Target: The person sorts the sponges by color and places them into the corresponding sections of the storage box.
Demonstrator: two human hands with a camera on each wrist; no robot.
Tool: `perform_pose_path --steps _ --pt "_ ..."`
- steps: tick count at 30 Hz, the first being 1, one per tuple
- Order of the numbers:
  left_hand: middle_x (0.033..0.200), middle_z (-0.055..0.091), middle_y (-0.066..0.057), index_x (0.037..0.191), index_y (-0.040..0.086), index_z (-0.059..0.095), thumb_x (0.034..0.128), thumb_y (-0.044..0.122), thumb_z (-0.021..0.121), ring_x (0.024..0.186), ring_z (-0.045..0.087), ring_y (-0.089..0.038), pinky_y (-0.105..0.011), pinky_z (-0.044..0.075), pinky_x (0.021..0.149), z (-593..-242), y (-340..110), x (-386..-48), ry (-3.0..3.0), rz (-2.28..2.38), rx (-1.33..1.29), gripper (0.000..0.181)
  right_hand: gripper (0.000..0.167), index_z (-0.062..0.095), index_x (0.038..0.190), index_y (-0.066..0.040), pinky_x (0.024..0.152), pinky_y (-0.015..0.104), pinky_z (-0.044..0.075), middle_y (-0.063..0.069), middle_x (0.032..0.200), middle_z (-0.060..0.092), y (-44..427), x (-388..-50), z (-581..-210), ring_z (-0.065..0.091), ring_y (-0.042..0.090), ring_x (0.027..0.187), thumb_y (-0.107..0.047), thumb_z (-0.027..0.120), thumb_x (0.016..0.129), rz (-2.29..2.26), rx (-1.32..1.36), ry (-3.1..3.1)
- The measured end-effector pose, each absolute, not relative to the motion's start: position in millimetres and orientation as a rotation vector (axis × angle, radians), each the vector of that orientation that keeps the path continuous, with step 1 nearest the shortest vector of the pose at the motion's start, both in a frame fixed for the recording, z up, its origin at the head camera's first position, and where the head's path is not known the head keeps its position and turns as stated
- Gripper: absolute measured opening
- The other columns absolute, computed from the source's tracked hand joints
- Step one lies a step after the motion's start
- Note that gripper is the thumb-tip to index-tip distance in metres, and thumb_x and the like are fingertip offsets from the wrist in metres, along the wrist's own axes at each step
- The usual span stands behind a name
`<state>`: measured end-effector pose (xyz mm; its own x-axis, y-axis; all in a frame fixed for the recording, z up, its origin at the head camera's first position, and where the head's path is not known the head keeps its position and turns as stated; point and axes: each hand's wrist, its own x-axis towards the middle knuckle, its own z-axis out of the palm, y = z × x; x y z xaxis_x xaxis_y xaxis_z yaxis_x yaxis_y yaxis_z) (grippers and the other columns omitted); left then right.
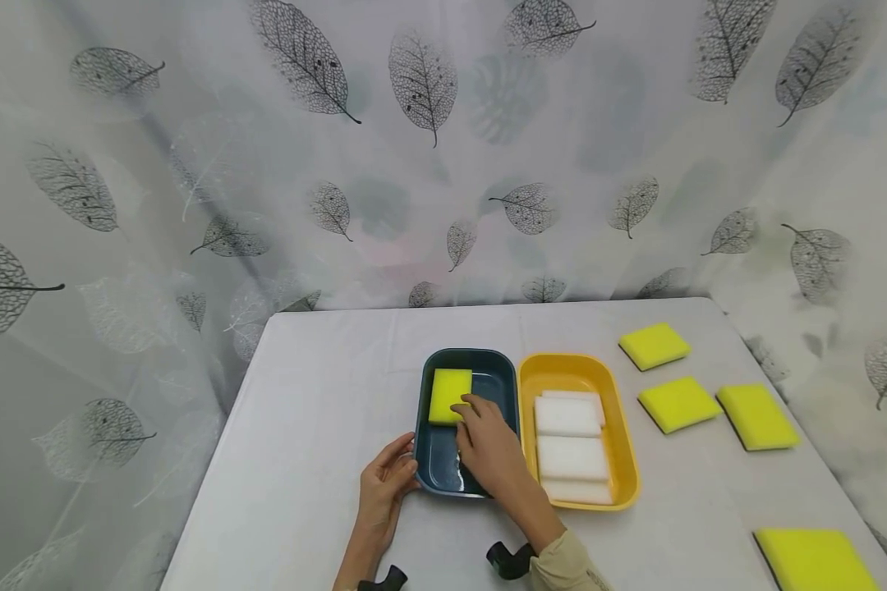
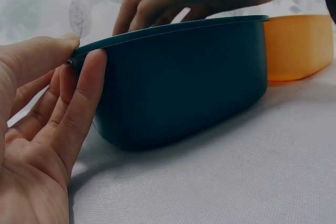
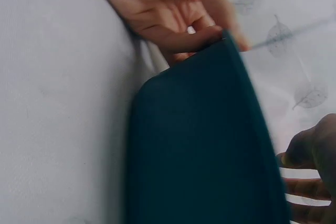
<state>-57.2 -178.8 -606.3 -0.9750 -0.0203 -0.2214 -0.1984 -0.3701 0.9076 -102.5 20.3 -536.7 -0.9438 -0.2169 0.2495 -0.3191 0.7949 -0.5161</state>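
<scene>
A dark teal plastic box point(image 1: 439, 468) stands on the table with a yellow sponge point(image 1: 447, 397) lying in its far left part. My left hand point(image 1: 386, 491) pinches the box's near left corner; in the left wrist view the thumb is at the rim and fingers lie against the outer wall. Over the box is my right hand point(image 1: 491, 447), its fingers reaching down inside, fingertips at the sponge's right edge. Thumb and fingers of that hand stand apart, and its fingertips are hidden behind the box wall in the left wrist view.
Against the teal box's right side stands a yellow box point(image 1: 624, 460) with several white sponge blocks point(image 1: 572, 455). Several more yellow sponges point(image 1: 654, 345) with dark undersides lie along the table's right side. A leaf-patterned curtain point(image 1: 414, 205) hangs behind the white-covered table point(image 1: 303, 410).
</scene>
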Motion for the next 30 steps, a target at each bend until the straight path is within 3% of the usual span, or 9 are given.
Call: perform_pose_path --steps 7,12,23,26,30 --pt "0.124 0.061 -0.009 0.145 0.001 0.057 0.0937 0.001 0.072 0.096 0.068 -0.008 -0.023 0.063 0.071 -607 -179 -57 1.696 2.501 -0.295 0.054 0.027 0.073 0.124 -0.012 0.098 0.045 0.061 0.008 0.135 0.069 37 -89 -518 0.066 0.029 0.123 -0.011 0.071 0.097 0.981 0.373 -2.678" --pt "0.124 0.061 -0.010 0.146 0.000 0.056 0.0944 0.000 0.071 0.097 0.068 -0.009 -0.023 0.063 0.071 -607 -179 -58 1.678 2.515 -0.281 0.054 0.027 0.073 0.124 -0.012 0.105 0.049 0.057 0.007 0.135 0.068 55 -85 -507 0.065 0.030 0.126 -0.010 0.071 0.097 1.051 0.269 -2.646" --pt "0.123 0.063 -0.008 0.145 0.000 0.057 0.0932 0.001 0.073 0.095 0.068 -0.008 -0.023 0.063 0.070 -608 -178 -58 1.689 2.521 -0.275 0.055 0.042 0.056 0.145 -0.008 0.106 0.053 0.055 0.014 0.147 0.059 124 -89 -492 0.059 0.036 0.130 -0.009 0.062 0.103 1.403 0.044 -2.591" --pt "0.122 0.063 -0.009 0.145 0.000 0.057 0.0933 0.002 0.073 0.094 0.068 -0.008 -0.022 0.063 0.070 -608 -178 -58 1.689 2.525 -0.273 0.054 0.045 0.051 0.150 -0.009 0.105 0.029 0.056 0.015 0.151 0.055 149 -91 -490 0.056 0.036 0.134 -0.015 0.059 0.106 1.523 0.024 -2.569" --pt "0.122 0.063 -0.008 0.145 0.001 0.058 0.0932 0.003 0.074 0.094 0.068 -0.008 -0.022 0.063 0.070 -608 -178 -58 1.690 2.524 -0.282 0.054 0.049 0.046 0.155 -0.012 0.096 -0.002 0.040 0.014 0.157 0.049 180 -93 -490 0.052 0.034 0.138 -0.024 0.056 0.109 1.583 0.009 -2.565"
